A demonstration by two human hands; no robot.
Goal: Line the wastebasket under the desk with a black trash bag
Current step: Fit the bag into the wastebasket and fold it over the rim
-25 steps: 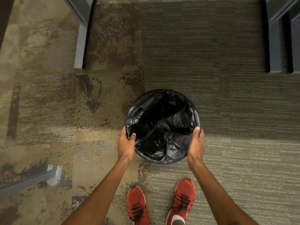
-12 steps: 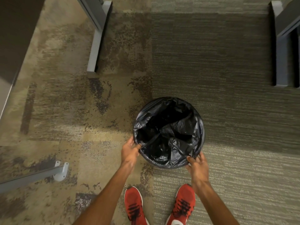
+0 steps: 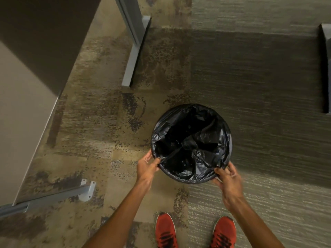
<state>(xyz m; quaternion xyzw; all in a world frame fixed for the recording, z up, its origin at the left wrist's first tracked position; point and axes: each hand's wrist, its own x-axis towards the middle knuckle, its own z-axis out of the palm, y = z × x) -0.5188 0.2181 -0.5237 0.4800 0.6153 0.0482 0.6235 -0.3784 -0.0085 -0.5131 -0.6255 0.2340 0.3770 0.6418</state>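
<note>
Wastebasket, round and draped with a black trash bag, is seen standing on patterned carpet just beyond both hands. The bag's edge is pinched by the left hand and by the right hand. Grey desk legs are seen farther ahead, red shoes nearer.

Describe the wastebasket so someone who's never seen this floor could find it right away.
On the patchy brown and grey carpet, just ahead of the red sneakers, stands the round wastebasket. It is the only round thing here, lined with a crinkled glossy black trash bag.
</note>
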